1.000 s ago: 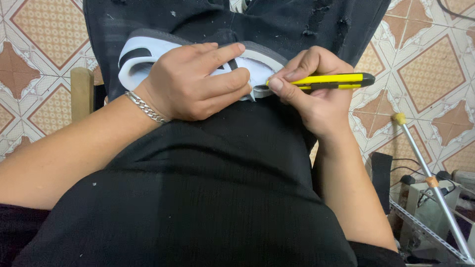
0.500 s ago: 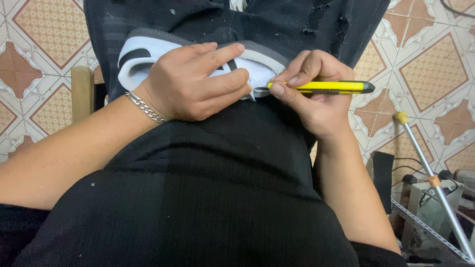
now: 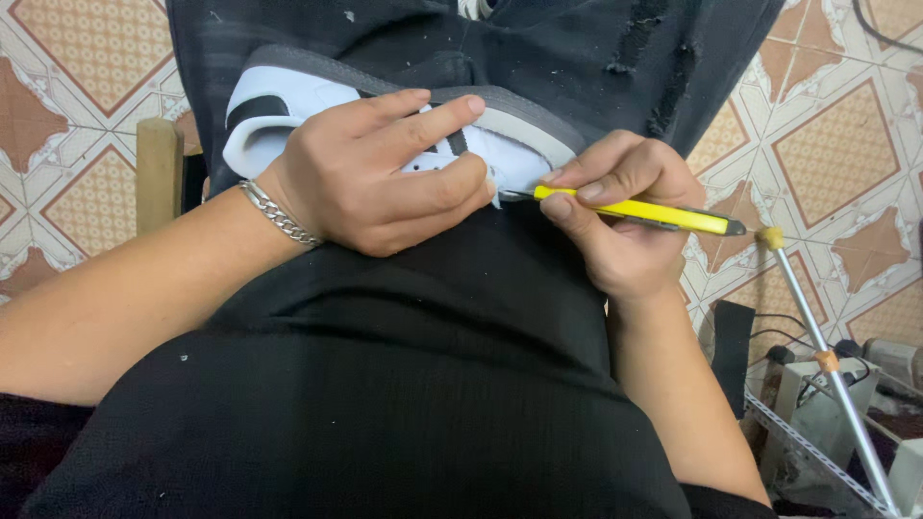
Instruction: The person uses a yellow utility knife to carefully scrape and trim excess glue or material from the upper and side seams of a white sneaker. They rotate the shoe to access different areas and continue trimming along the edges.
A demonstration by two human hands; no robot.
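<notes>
On the lap, left hand around white shoe, right hand gripping yellow knife.

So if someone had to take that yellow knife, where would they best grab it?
Probably by the free rear end of the yellow utility knife, coming from the right. The blade end points left into the white shoe, and the right hand pinches the front, so only the tail sticks out clear.

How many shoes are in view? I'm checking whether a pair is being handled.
1: a white, black and grey sneaker on the lap, pinned by the left hand. Another may be hidden.
</notes>
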